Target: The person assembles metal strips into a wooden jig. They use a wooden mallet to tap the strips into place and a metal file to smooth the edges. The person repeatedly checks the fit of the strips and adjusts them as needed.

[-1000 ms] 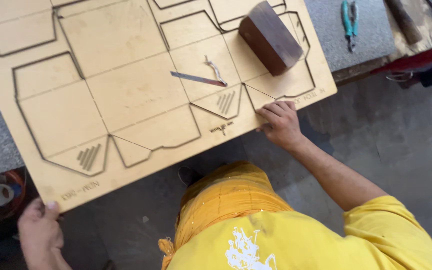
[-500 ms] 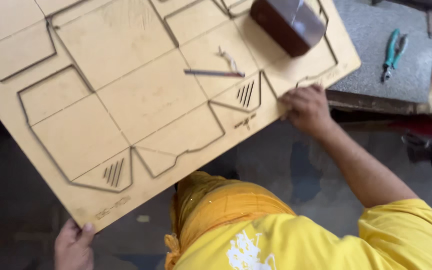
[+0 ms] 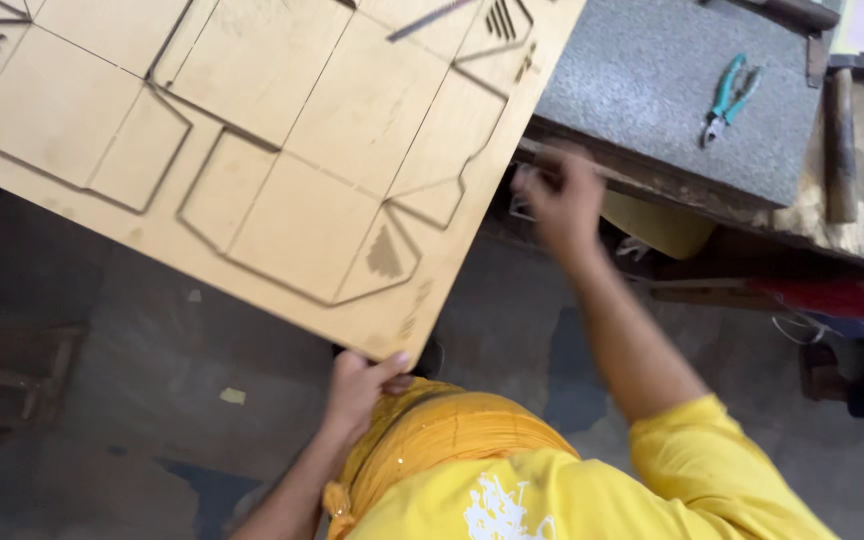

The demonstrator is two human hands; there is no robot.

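Note:
A large plywood board [image 3: 292, 110] with slots cut in box-outline shapes lies tilted, its near corner hanging past the grey stone table [image 3: 652, 90]. My left hand [image 3: 360, 388] grips that near corner from below, thumb on top. My right hand [image 3: 562, 195] is off the board, blurred, beside the table's front edge; its fingers are loosely apart and I see nothing in them. A thin metal strip [image 3: 430, 19] lies on the board at the top edge of view. My yellow shirt and orange cloth fill the bottom of the view.
Teal-handled pliers [image 3: 730, 97] lie on the grey table. A hammer with a wooden handle [image 3: 841, 140] rests on the worn bench at right. Red metal parts [image 3: 812, 297] sit under the bench. A wooden stool [image 3: 12, 370] stands on the floor at left.
The board has swung and slid left, and the brown block is out of view. My right hand let go of the board's edge. My left hand moved to the near corner.

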